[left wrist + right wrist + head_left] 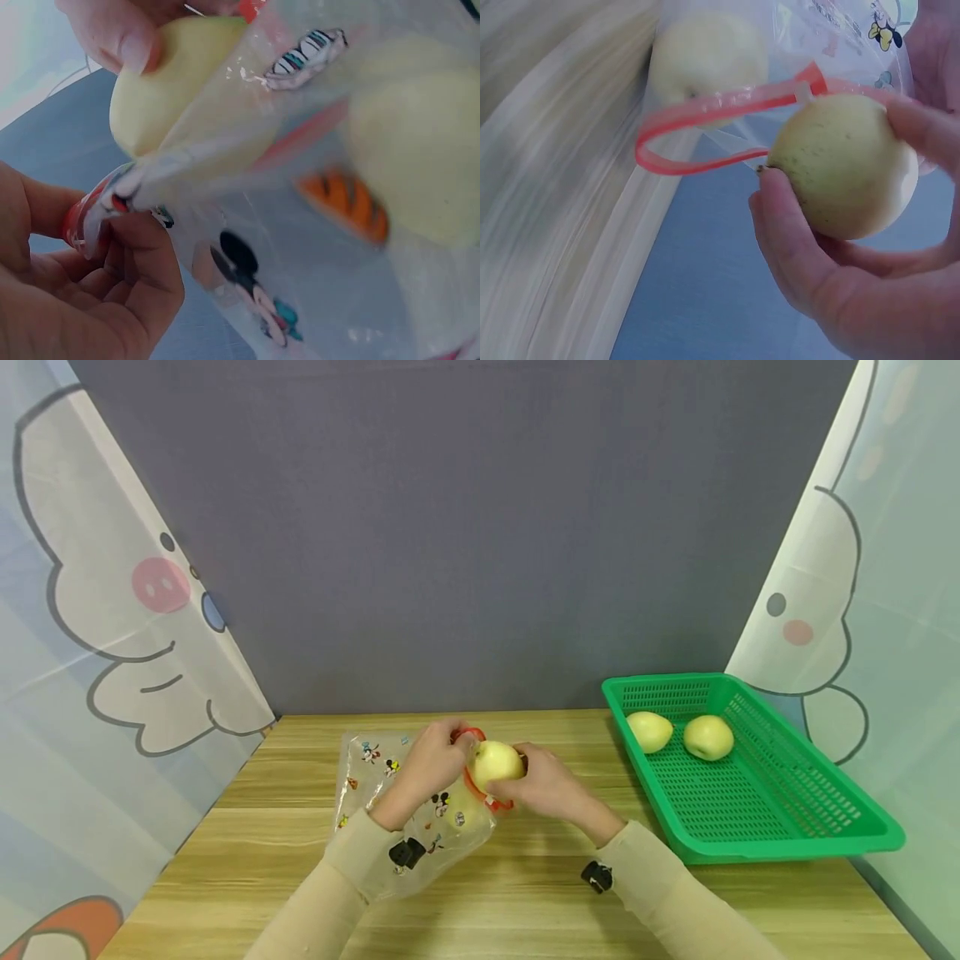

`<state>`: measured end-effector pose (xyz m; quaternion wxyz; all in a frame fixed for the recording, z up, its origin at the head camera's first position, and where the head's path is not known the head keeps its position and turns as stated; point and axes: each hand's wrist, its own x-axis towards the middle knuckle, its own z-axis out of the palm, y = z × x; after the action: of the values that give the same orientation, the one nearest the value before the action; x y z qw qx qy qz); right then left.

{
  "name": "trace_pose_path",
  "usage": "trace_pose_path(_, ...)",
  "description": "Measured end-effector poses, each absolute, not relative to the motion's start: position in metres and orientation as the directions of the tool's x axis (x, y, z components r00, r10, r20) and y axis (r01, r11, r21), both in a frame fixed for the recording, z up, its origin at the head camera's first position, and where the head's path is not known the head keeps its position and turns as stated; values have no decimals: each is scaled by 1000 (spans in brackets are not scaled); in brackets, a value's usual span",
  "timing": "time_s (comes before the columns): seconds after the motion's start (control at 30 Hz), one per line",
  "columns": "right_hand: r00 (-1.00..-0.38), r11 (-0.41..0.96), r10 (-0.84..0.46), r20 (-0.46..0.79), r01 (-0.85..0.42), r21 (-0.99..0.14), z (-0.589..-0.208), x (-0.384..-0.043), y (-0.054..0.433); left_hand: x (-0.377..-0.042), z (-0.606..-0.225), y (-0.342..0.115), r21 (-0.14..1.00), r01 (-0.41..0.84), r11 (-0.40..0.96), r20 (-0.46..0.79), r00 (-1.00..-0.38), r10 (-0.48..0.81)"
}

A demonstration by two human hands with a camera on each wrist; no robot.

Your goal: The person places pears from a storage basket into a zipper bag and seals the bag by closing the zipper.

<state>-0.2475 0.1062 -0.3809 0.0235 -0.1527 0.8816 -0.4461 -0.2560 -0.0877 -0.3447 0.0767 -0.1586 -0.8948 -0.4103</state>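
Note:
A clear plastic zip bag (442, 827) printed with small cartoon figures lies on the table, its red-edged mouth (705, 105) spread apart. My left hand (438, 760) pinches one side of that red edge between thumb and fingers. In my right hand (546, 783) I grip a pale yellow-green apple (847, 165), thumb on one side and fingers on the other. The apple sits right at the bag's mouth, partly overlapped by the plastic in the left wrist view. Inside the bag, another pale apple (705, 67) shows through the film.
To the right stands a green plastic basket (780, 846) with slotted walls; two pale apples (708, 737) lie at its far left end. The wooden table (247, 860) ends at a grey panel (465, 543) behind. Cartoon-printed curtains (97, 635) hang on both sides.

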Motion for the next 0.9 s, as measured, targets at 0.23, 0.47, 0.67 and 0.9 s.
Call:
trace_pose_path(0.23,-962,526,-236,138,-246,-814,-383,-246,101,-260,-347,-92,719,334,610,261,-942,209)
trace_pose_path(0.47,-926,462,-314,211,-343,-818,-385,-248,99,-263,-345,-93,683,360,636,287,-932,219)
trace_pose_path(0.67,-853,403,-474,218,-430,-808,-387,-248,99,-262,-342,-92,685,382,621,297,-924,241)
trace_pose_path(0.9,-885,451,-421,198,-393,-801,-391,-251,109,-265,-341,-100,717,344,607,297,-938,180)
